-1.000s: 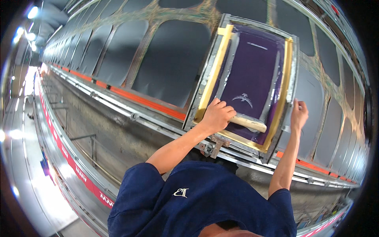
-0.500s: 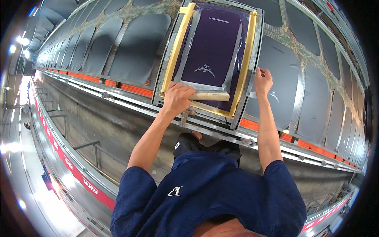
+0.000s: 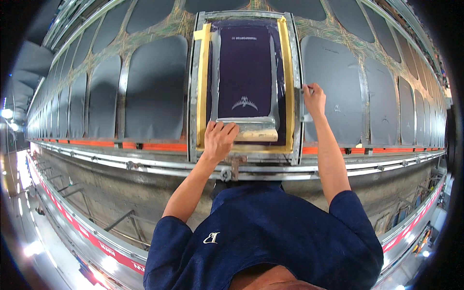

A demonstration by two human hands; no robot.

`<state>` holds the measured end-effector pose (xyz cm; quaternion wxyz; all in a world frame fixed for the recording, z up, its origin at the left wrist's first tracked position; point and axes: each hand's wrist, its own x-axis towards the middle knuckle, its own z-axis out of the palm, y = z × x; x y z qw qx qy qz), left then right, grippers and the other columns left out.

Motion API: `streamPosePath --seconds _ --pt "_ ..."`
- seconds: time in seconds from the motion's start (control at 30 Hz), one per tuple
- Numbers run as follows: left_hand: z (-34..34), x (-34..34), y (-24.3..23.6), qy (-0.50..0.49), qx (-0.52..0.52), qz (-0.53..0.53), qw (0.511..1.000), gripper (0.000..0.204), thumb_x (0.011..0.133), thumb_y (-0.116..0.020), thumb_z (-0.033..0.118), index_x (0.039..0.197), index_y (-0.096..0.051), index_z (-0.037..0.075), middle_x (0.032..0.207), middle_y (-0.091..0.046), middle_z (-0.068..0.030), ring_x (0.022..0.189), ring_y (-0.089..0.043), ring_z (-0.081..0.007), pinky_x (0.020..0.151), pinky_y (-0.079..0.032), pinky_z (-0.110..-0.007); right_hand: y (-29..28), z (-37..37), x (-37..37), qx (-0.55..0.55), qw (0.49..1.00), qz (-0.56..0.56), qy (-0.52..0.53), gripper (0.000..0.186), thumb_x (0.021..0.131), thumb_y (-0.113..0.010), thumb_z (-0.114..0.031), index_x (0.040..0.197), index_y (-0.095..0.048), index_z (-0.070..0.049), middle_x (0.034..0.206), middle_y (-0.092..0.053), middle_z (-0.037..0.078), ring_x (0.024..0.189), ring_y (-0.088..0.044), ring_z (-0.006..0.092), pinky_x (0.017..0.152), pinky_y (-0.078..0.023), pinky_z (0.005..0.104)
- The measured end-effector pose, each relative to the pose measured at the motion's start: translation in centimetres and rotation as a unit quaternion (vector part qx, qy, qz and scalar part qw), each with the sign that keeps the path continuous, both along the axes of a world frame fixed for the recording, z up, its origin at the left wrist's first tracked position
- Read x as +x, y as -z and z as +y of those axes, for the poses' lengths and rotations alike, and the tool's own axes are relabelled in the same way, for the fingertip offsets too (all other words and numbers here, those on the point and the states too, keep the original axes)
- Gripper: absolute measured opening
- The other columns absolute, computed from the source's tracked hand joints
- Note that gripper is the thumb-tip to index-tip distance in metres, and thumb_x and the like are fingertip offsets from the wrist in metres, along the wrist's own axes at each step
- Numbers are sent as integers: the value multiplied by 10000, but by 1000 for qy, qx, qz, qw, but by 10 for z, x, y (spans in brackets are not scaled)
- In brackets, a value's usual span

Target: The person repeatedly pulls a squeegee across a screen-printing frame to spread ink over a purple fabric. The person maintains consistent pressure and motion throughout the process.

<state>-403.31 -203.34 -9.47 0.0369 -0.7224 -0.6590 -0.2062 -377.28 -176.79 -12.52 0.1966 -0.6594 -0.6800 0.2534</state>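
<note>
My left hand [image 3: 221,139] is closed on the left end of a squeegee [image 3: 258,134] with a pale wooden handle. The squeegee rests across the near end of a screen printing frame [image 3: 296,72], just below the light border of its dark purple mesh [image 3: 245,63]. A small crest and a short line of lettering show in that mesh. Yellow tape [image 3: 290,106] lines the sides and near edge inside the metal frame. My right hand [image 3: 315,100] is closed in a pinch at the frame's right edge; what lies between its fingertips is hidden.
Dark grey panels [image 3: 155,89] lie in rows along the long table on both sides, and a panel [image 3: 333,87] on the right bears faint prints. A metal rail [image 3: 164,168] with clamps runs along the near edge. A red-banded rail [image 3: 108,249] stands lower left.
The view has turned, so the frame and table edge now appear straighter and lower. Both hands keep about the same places on the squeegee and at the frame's edge.
</note>
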Motion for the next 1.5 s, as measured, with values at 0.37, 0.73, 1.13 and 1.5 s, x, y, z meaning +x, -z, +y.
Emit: streamPosePath --seconds 0.37,0.73,1.13,1.5 --pt "319 -157 15 23 -65 38 997 179 788 -716 153 961 -759 175 947 -736 -21 885 -657 -248 876 -432 -415 -68 150 -111 155 929 71 -328 442 931 -730 -402 1220 -697 -69 1189 -720 136 1089 -674 307 969 -521 406" --pt "399 -182 -22 -31 -213 -18 976 415 722 -858 387 1081 -784 193 908 -759 -138 894 -724 -359 820 -559 -454 -40 248 -223 109 872 -154 -452 292 758 -770 -331 898 -758 -76 798 -725 165 773 -716 371 750 -562 461" --pt "146 -71 -14 9 -189 -28 982 198 747 -829 294 897 -765 181 821 -734 -74 819 -703 -298 812 -497 -436 -50 -7 -113 77 861 -186 -467 296 727 -881 -236 942 -743 -84 849 -699 100 946 -668 279 985 -466 441" --pt "120 -71 -18 26 -144 -60 987 198 748 -817 211 932 -777 151 862 -745 -18 807 -674 -241 815 -436 -415 -58 -26 -101 97 871 -109 -469 225 760 -839 -229 923 -753 -100 832 -684 78 978 -637 251 1001 -429 401"
